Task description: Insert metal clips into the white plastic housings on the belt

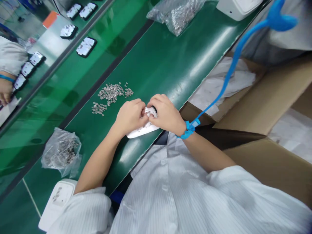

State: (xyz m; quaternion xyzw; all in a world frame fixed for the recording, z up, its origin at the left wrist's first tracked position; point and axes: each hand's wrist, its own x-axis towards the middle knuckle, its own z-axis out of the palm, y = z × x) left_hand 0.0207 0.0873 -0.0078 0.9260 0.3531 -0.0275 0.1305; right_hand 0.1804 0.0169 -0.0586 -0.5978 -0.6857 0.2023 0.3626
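Note:
A white plastic housing [143, 130] with a small cluster of holes lies at the front edge of the green bench, under both my hands. My left hand [131, 115] is closed, its fingers and thumb pressed on the housing's inner side. Opposite it, my right hand [165, 112] curls over the far end with bent fingers and thumb. The two thumbs nearly meet; any small part between them is hidden. Just beyond my left hand is a loose pile of small shiny metal pieces [110, 93]. A blue wrist strap [187, 130] circles my right wrist.
Plastic bags of small metal parts lie at the back [179, 16] and left [63, 151]. White housings sit at lower left [58, 198] and top right [237, 8]. Dark-edged units [86, 47] line the belt. Cardboard boxes [265, 100] stand right, behind a blue cord [234, 65]. A co-worker's hand [5, 91] shows left.

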